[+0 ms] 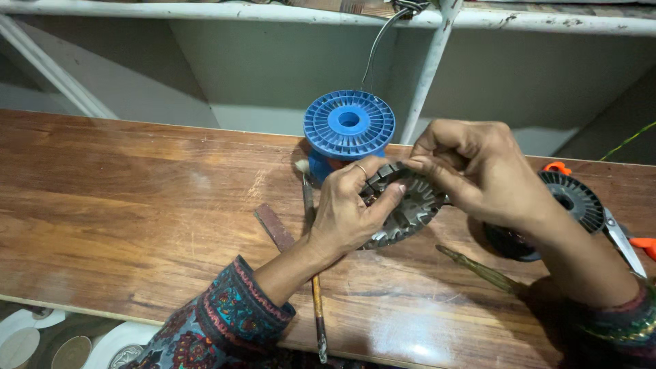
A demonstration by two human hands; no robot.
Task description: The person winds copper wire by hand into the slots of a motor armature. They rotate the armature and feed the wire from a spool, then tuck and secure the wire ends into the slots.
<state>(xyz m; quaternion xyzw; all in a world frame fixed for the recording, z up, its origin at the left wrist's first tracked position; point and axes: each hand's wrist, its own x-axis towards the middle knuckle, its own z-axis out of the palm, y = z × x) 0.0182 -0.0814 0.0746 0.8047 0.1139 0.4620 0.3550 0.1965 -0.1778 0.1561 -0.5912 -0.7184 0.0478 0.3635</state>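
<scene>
nearest the camera, two patterned sleeves reach out over a long wooden workbench. under the left forearm a thin paintbrush lies lengthwise on the wood, its pale bristle tip pointing away, and just beside it rests a flat dark strip. to the right a slim tapered tool with a greenish handle lies at an angle, partly hidden by the right forearm.

above the middle of the bench both hands meet around a toothed metal stator ring, held tilted and clear of the wood. left hand is clamped on the ring's near-left edge, thumb pressed across the teeth and a ring on one finger. right hand is closed in a pinch at the ring's top edge, fingertips touching the metal; whatever small piece may be between them is too hidden to tell.

past the right wrist sits a dark ribbed spool, with orange-handled pliers just beside it at the frame edge. farther back, behind the hands, stands a blue plastic spool, near a white slanted shelf post and the pale wall.
</scene>
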